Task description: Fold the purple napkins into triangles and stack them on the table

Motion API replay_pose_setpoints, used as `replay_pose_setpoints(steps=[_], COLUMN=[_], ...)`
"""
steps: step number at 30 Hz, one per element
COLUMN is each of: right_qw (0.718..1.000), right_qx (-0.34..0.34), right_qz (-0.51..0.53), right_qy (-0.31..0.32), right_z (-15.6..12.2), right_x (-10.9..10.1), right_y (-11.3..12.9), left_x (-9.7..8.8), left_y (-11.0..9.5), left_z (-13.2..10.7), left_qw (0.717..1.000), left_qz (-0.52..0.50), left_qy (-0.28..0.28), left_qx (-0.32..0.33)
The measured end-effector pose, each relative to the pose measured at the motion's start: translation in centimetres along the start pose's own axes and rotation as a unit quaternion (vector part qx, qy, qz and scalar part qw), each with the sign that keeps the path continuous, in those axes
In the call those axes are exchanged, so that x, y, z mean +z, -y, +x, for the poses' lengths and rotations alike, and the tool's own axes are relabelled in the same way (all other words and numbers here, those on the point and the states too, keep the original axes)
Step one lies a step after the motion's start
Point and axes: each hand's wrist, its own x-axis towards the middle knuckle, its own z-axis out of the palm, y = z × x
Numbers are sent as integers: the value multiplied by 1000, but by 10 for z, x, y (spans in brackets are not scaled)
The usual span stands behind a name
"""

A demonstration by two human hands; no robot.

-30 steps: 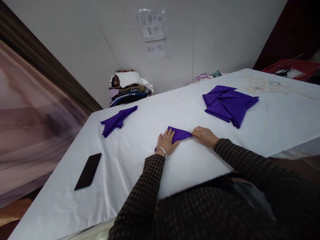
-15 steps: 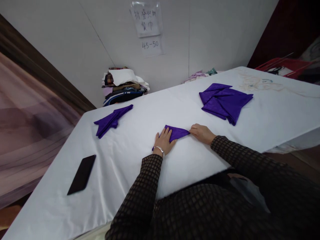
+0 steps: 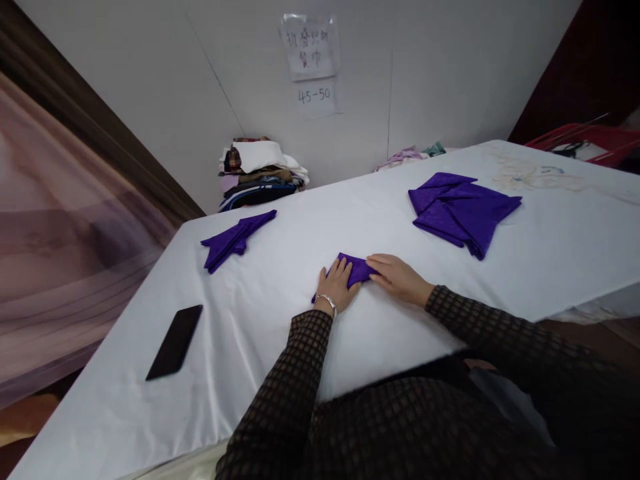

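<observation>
A small folded purple napkin [image 3: 358,272] lies on the white-covered table in front of me, with a pointed top edge. My left hand [image 3: 337,285], wearing a silver bracelet, presses down on its left part with the fingers spread. At the napkin's right end, my right hand [image 3: 397,277] has its thumb and fingers around the cloth; part of that end is hidden under the fingers. Further left rests a narrow folded purple napkin [image 3: 235,240]. A larger, loosely folded purple napkin [image 3: 463,213] is at the back right, apart from both hands.
A black phone [image 3: 175,343] lies on the white tablecloth [image 3: 260,347] at left. Beyond the far edge stands a stack of folded clothes [image 3: 263,173]. Paper signs [image 3: 313,57] hang on the wall. Sheer curtains [image 3: 75,233] border the left; a red basket [image 3: 595,143] is at far right.
My right hand has moved from pinching the napkin's outstretched right tip to lying over its right end, closer to my left hand. The right tip is folded inward, and the napkin looks shorter.
</observation>
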Motion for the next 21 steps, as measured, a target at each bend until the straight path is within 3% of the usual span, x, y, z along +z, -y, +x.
replay_pose_setpoints(steps=[6,12,21], right_qw=[996,972,942], right_qx=[30,143,213], right_qz=[-31,-33,34], right_qy=[83,182,258], right_z=[32,66,96], right_x=[25,21,23], right_y=[11,-8,-23], left_x=[0,2,0], left_y=[-1,0,-1], left_z=[-1,-1,-4], left_qw=[1000,1000,1000], left_qz=[-13,-17,-26], left_qy=[5,-2,-4], left_qx=[-4,3,1])
